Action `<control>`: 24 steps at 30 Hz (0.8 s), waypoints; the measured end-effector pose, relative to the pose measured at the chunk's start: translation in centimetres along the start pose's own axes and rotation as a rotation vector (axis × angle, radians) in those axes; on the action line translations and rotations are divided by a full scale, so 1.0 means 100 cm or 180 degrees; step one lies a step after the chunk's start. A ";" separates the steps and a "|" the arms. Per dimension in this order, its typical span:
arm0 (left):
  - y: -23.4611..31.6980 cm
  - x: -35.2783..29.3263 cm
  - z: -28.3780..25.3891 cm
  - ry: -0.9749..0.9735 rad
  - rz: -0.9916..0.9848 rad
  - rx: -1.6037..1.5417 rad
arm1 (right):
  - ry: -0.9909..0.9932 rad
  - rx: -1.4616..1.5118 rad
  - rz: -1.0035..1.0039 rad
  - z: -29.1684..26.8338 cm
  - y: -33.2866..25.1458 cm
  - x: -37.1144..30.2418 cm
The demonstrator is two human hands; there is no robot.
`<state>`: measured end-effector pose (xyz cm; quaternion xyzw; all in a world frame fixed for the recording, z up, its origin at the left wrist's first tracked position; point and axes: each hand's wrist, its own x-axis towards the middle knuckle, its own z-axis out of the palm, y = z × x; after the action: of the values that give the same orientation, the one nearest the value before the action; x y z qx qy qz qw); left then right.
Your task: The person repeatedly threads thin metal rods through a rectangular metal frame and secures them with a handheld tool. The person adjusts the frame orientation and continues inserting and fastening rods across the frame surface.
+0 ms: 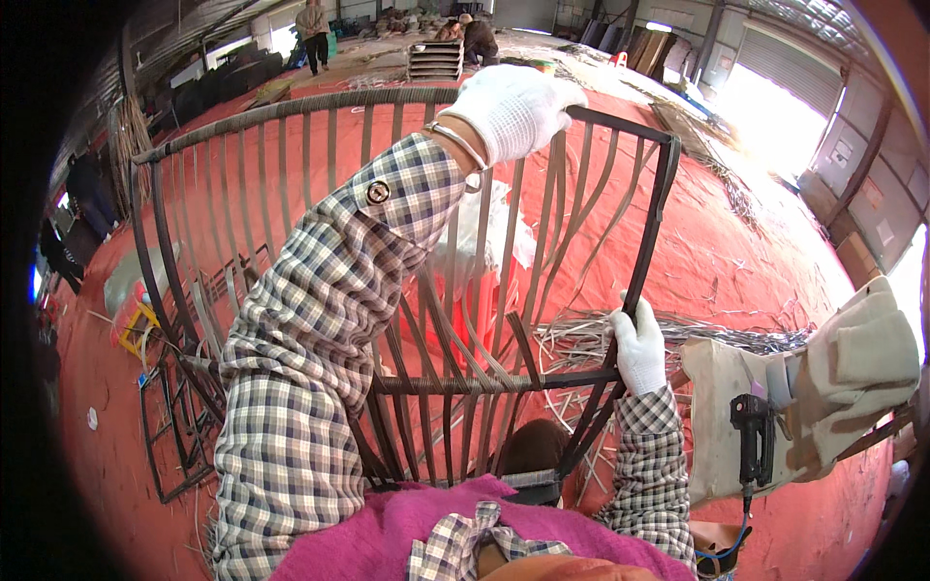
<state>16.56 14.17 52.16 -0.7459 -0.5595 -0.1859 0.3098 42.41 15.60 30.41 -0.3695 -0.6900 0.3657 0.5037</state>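
White-gloved fingers of the left hand curl closed over the curved top rail of a dark metal chair frame, while the right hand wraps shut around the frame's slim right upright, just above a woven crossband. The frame stands upright directly in front of the person, rising from the lap toward the top of the view; its back is a fan of flat brown rattan strips running from rail to base, smooth and ribbon-like, some bowed loose. The top rail is bound in tight wound wicker. Both forearms wear checked flannel sleeves, above a pink fleece garment. Loose pale strips lie scattered on the red floor behind. To the right, a black power tool hangs against a padded cream-coloured cloth seat. Another bare metal frame lies at left.
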 end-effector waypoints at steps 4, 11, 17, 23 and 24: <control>0.009 0.001 -0.004 -0.0582 -0.0321 0.0011 | 0.1045 -0.0967 -0.1811 -0.004 -0.049 0.023; 0.016 0.003 -0.007 -0.0434 -0.0396 0.0096 | -0.0613 -0.0038 -0.0286 0.068 -0.113 0.095; 0.022 -0.012 -0.003 -0.0117 -0.0799 -0.0013 | -0.1656 0.2420 0.0139 0.007 -0.124 0.082; 0.037 -0.006 0.004 0.0638 -0.0621 -0.0086 | -0.0943 0.0290 -0.1283 0.037 -0.184 0.211; 0.038 -0.007 0.004 0.0606 -0.0601 -0.0102 | -0.1022 -0.0412 -0.1171 0.042 -0.180 0.228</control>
<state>19.90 13.27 50.47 -0.6738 -0.5922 -0.2931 0.3306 30.84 26.76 54.95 -0.2064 -0.8387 0.2769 0.4211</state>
